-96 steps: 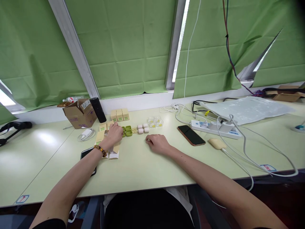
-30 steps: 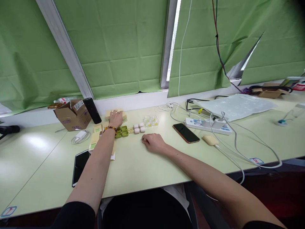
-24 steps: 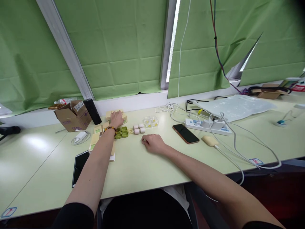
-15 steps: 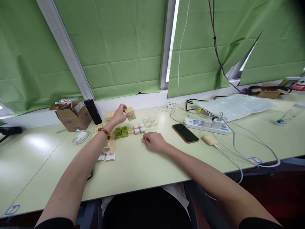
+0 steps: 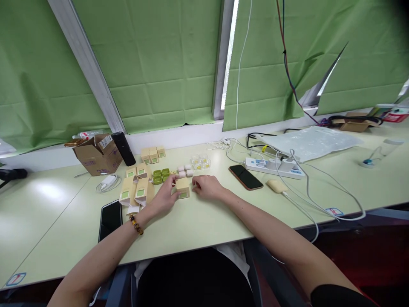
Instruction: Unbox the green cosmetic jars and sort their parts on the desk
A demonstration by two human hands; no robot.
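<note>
My left hand point(image 5: 166, 196) is closed on the left side of a small beige box point(image 5: 182, 186) with a green window, at the table's middle. To the right of that box, my right hand point(image 5: 207, 186) rests on the table with fingers curled; what they hold, if anything, is hidden. Just behind the hands are green square cups point(image 5: 157, 179), pinkish-white small jars point(image 5: 182, 174) and clear cups point(image 5: 205, 164) with yellow marks. More beige boxes point(image 5: 154, 154) stand at the back, and larger ones point(image 5: 144, 189) lie left of my left hand.
A black phone point(image 5: 110, 218) lies front left and another phone point(image 5: 245, 177) lies right of my right hand. Farther right are a white power strip point(image 5: 273, 167), a yellowish case point(image 5: 276, 186) and loose cables. A cardboard box point(image 5: 98, 157) and a black cylinder point(image 5: 123, 148) stand back left.
My left hand has come back from the far boxes toward me and right, bringing the small box beside my right hand. My right hand stays nearly in place. The black phone at left is uncovered.
</note>
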